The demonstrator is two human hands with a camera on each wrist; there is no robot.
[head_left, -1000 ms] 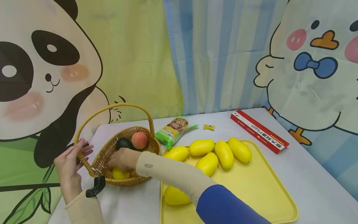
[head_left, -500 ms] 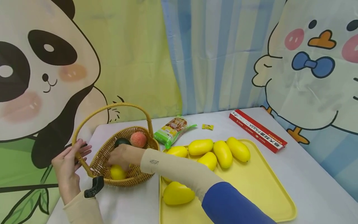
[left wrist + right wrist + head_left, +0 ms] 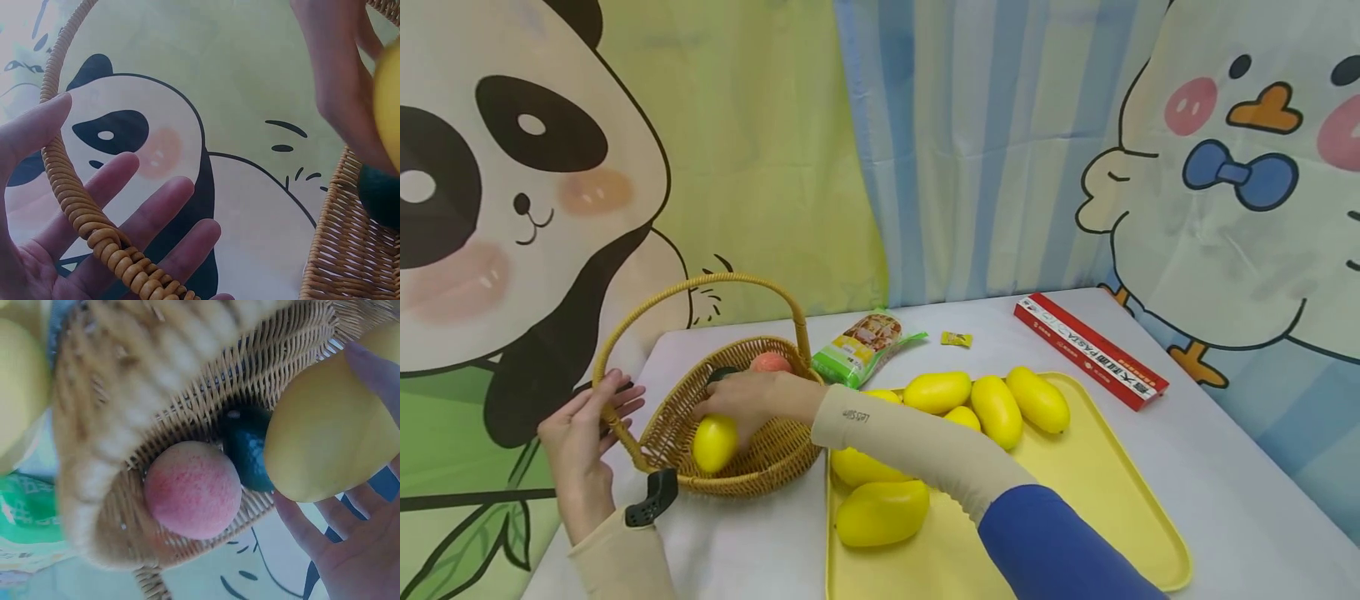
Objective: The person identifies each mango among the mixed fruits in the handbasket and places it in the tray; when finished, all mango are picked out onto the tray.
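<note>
My right hand [image 3: 756,402] grips a yellow mango [image 3: 715,443] over the near side of a wicker basket [image 3: 782,475]. In the right wrist view, the thumb and fingers span the mango [image 3: 331,428] from opposite sides. Beyond it in the basket lie a pink peach [image 3: 192,490] and a dark green, glossy fruit [image 3: 249,447], partly hidden by the mango. At the basket's left, my left hand [image 3: 580,446] rests against the arched handle [image 3: 69,187]. Its thumb touches the handle, and its fingers [image 3: 156,203] stretch out behind it, spread and nearly straight.
Several yellow mangoes [image 3: 997,412] lie on a yellow tray [image 3: 1075,517] right of the basket; my right forearm crosses over it. Behind stand a green-edged food packet [image 3: 861,346] and a small yellow wrapped sweet [image 3: 957,339]. A red pasta box [image 3: 1090,350] lies at the back right.
My right hand has risen slightly and drawn to the right, tilting the mango more upright and lifting it a little. The left hand stays at the handle.
</note>
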